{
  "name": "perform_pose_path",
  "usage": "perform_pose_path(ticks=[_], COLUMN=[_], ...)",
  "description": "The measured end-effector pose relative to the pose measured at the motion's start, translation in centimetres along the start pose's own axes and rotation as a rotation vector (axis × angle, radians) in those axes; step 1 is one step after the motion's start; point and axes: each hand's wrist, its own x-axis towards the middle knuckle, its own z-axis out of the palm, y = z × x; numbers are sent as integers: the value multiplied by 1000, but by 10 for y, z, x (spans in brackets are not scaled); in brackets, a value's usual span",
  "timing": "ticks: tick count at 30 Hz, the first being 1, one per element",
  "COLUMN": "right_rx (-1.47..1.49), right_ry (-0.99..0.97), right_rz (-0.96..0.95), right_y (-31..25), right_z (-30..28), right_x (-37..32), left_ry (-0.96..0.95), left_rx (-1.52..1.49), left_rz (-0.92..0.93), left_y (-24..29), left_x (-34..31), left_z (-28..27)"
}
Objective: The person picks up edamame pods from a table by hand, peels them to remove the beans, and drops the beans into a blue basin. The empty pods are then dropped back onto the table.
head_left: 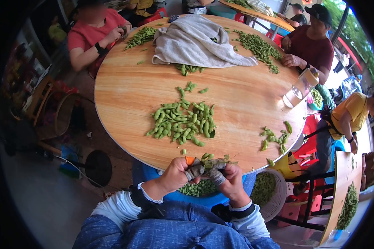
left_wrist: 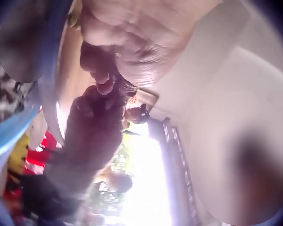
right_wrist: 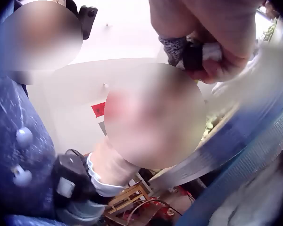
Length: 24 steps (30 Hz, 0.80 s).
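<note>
In the head view both hands meet at the near table edge, with wrapped fingers. The left hand [head_left: 175,174] has an orange band on its thumb or finger and pinches green pods [head_left: 207,161]. Against the same pods, the right hand [head_left: 232,182] curls its fingers from the other side. Below them is a blue basin [head_left: 217,199] holding shelled green beans [head_left: 197,189]. A pile of pods [head_left: 183,120] lies on the round table [head_left: 124,99] just beyond. In the wrist views the left hand [left_wrist: 137,37] and right hand [right_wrist: 212,28] show, but the pods are hidden.
A grey cloth [head_left: 195,41] lies at the table's far side between pod heaps. A clear bottle [head_left: 297,91] stands at the right, and a smaller pod group [head_left: 276,137] lies near the right edge. A white basket [head_left: 274,195] stands beside the basin. Several people sit around.
</note>
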Motion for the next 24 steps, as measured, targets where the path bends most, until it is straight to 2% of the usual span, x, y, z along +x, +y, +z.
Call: perform_pose_path(ticks=[2,5,6,7,9,12,13,16,19,22,24], right_rx=[9,-51,-42,-35,3,13,7,-284,-521,-619,-618], right_ry=[35,58,53,49,46,50,53,14,-80,-43,-6], right_rz=[84,188,233,277,199,40,-23,-173,-439,-441,-332], right_y=[-2,-3,-3,-2,-2,2,2,6,-2,0,-2], right_z=[0,-4,-6,-7,-3,5,5,1,0,-1,0], right_x=[0,-1,-2,-3,-5,-4,-2,3,12,10,7], left_ry=[55,60,50,49,41,-23,-37,-79,-69,-70,-59], left_rx=[360,1047,1007,829,474,92,-3,-306,-452,-453,-184], left_rz=[120,603,574,483,306,30,-3,-60,-103,-136,-92], left_y=[-1,-10,-9,-6,4,2,2,-8,-12,-11,-1], left_x=[-3,-1,-2,-3,-4,-5,-5,-5,-4,-5,-5], left_z=[1,-3,-2,1,6,-4,-6,-12,-12,-12,-9])
